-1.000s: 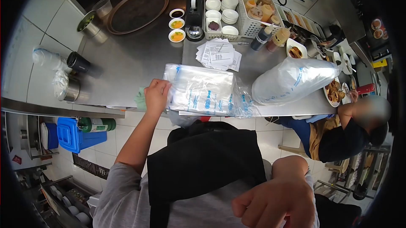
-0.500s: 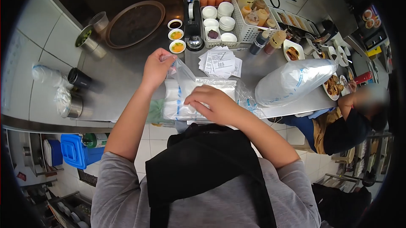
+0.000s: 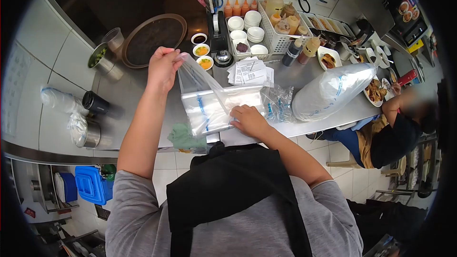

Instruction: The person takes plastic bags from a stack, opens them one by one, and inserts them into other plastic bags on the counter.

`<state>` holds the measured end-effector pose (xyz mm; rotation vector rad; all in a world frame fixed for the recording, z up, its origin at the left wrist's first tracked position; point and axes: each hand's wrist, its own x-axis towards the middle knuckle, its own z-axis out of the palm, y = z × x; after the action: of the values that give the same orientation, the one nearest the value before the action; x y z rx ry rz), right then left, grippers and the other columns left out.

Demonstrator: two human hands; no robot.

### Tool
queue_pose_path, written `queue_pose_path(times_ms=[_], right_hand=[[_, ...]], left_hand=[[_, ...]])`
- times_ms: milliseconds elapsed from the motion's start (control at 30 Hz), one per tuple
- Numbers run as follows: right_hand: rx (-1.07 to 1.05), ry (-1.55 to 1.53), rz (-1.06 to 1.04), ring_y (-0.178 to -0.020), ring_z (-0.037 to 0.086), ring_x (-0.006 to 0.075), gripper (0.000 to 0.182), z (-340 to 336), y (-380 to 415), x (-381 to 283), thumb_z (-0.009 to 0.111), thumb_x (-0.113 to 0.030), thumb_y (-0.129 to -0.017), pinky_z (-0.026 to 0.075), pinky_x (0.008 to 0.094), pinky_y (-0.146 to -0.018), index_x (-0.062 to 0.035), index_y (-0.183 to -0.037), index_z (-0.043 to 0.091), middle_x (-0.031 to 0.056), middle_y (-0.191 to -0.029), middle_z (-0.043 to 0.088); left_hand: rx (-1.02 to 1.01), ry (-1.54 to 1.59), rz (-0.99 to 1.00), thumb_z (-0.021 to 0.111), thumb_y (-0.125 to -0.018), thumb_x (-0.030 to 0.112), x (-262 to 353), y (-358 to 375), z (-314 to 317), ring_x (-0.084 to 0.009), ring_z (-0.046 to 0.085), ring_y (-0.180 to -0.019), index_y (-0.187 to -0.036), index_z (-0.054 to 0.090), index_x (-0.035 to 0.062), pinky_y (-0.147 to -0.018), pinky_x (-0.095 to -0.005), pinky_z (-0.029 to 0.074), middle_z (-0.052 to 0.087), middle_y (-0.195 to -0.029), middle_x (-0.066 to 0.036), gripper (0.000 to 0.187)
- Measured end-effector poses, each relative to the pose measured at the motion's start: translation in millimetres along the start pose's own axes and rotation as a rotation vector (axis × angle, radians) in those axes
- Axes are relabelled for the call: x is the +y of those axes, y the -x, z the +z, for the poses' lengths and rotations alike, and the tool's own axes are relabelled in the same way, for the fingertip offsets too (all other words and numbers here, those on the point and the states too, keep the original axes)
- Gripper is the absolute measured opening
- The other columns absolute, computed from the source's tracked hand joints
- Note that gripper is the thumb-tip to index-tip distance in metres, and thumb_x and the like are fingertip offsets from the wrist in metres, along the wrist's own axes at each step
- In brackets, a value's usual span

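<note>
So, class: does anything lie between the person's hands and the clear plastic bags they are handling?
Nothing visible does. The left hand pinches one clear plastic bag and lifts it off the flat stack of clear plastic bags, on which the right hand presses directly.

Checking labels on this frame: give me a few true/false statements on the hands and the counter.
1. The left hand lifts one clear plastic bag off the stack. True.
2. The right hand is raised off the counter. False: it presses down on the stack of bags.
3. A green cloth lies at the counter's near edge. True.
4. The paper slips lie under the bag stack. False: they lie beyond it, uncovered.
5. The round tray holds the sauce bowls. False: the sauce bowls stand beside it.
</note>
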<state>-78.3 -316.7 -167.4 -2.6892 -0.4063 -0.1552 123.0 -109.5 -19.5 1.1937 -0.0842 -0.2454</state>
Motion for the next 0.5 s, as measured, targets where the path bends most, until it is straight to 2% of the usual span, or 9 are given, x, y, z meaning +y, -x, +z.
queue_pose_path(times_ms=[133,200,233,300,433,500], right_hand=[[-0.064,0.005,0.028,-0.106,0.054,0.0247,0.035,-3,-4,-5,0.068,-0.028,-0.081,0.043,0.0415,-0.087,-0.0073,-0.106,0.057,0.0060,-0.109,0.058],[0.130,-0.324,0.180,-0.110,0.053,0.0265,0.047,-9,-11,-14,0.073,-0.029,-0.077,0.043,0.0437,-0.088,-0.0065,-0.113,0.053,0.0091,-0.113,0.057],[0.128,-0.322,0.175,-0.110,0.053,0.0265,0.047,-18,-19,-23,0.073,-0.029,-0.077,0.043,0.0437,-0.088,-0.0065,-0.113,0.053,0.0091,-0.113,0.057],[0.692,-0.194,0.028,-0.107,0.055,0.0291,0.055,-34,-44,-41,0.075,-0.028,-0.075,0.044,0.0452,-0.087,-0.0045,-0.118,0.050,0.0129,-0.117,0.057],[0.618,-0.039,0.094,-0.104,0.056,0.0322,0.055,-60,-94,-43,0.074,-0.027,-0.075,0.045,0.0445,-0.084,-0.0035,-0.118,0.049,0.0146,-0.119,0.055],[0.182,-0.243,0.144,-0.105,0.055,0.0347,0.057,-69,-115,-28,0.074,-0.028,-0.077,0.045,0.0425,-0.084,-0.0035,-0.121,0.047,0.0162,-0.120,0.053]], left_hand=[[-0.049,-0.005,0.073,0.055,-0.088,-0.005,27,11,1,-0.0213,0.066,-0.081,-0.090,0.047,0.0049,-0.078,-0.0290,0.056,0.058,-0.086,-0.009,0.013],[-0.059,-0.041,0.055,0.054,-0.088,-0.005,32,19,6,-0.0208,0.066,-0.082,-0.093,0.048,0.0041,-0.078,-0.0287,0.056,0.057,-0.087,-0.009,0.012],[-0.070,-0.077,0.035,0.054,-0.089,-0.005,31,22,9,-0.0204,0.066,-0.083,-0.096,0.049,0.0033,-0.078,-0.0283,0.056,0.056,-0.089,-0.009,0.012],[-0.079,-0.092,0.041,0.053,-0.089,-0.005,24,31,16,-0.0197,0.065,-0.085,-0.101,0.050,0.0024,-0.078,-0.0279,0.055,0.055,-0.094,-0.009,0.014],[-0.135,-0.105,0.065,0.051,-0.091,-0.003,8,44,21,-0.0188,0.064,-0.089,-0.116,0.049,0.0008,-0.078,-0.0266,0.054,0.051,-0.106,-0.008,0.026],[-0.124,-0.062,0.046,0.053,-0.090,-0.003,0,50,15,-0.0187,0.062,-0.088,-0.119,0.049,0.0021,-0.083,-0.0293,0.053,0.052,-0.105,-0.007,0.030]])
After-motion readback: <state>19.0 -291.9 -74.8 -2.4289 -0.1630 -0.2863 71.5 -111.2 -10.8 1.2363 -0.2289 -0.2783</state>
